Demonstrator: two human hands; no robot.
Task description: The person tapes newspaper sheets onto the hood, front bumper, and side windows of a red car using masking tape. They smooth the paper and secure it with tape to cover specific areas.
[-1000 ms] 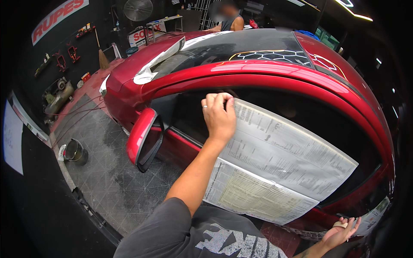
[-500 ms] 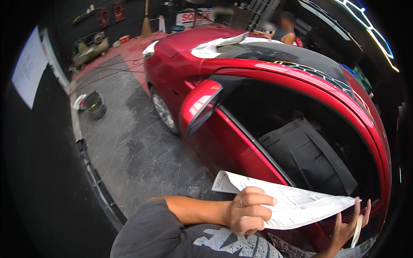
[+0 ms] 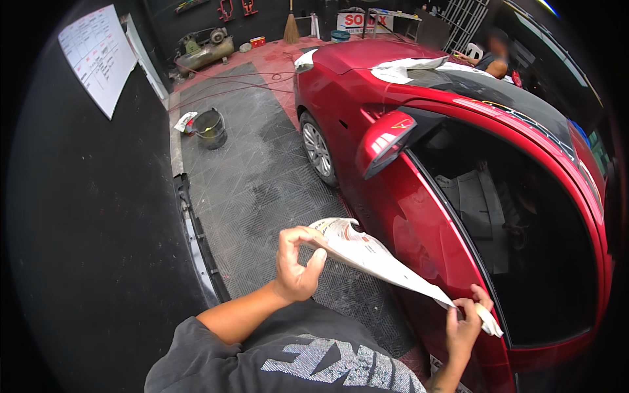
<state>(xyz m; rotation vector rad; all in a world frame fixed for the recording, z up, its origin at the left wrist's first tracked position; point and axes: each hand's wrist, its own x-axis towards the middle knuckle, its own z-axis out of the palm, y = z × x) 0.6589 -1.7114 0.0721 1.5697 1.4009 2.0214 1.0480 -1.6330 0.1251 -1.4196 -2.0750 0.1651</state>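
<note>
A sheet of newspaper [image 3: 370, 252] stretches between my two hands, beside the door of a red car [image 3: 426, 236]. My left hand [image 3: 298, 265] holds its far left end, fingers curled over the edge and thumb apart. The near right corner is pinched by my right hand [image 3: 466, 321], close to the door's window [image 3: 524, 229]. A cream-coloured band [image 3: 489, 321], perhaps a roll of masking tape, hangs at the right fingers; its full shape is hidden. The sheet bows, its left end curling up.
The side mirror [image 3: 388, 141] juts out ahead of the window. White covering [image 3: 406, 69] lies at the windshield's base. A black bucket [image 3: 211, 128] stands on the tiled floor, left of the front wheel [image 3: 316, 147]. Beyond the car is another person [image 3: 496, 62]; a compressor [image 3: 206, 49] sits farther back.
The view has swung, so the car appears farther right. My left hand has gone from gripping the sheet's lower edge to its left end, and the newspaper is now narrower and more edge-on.
</note>
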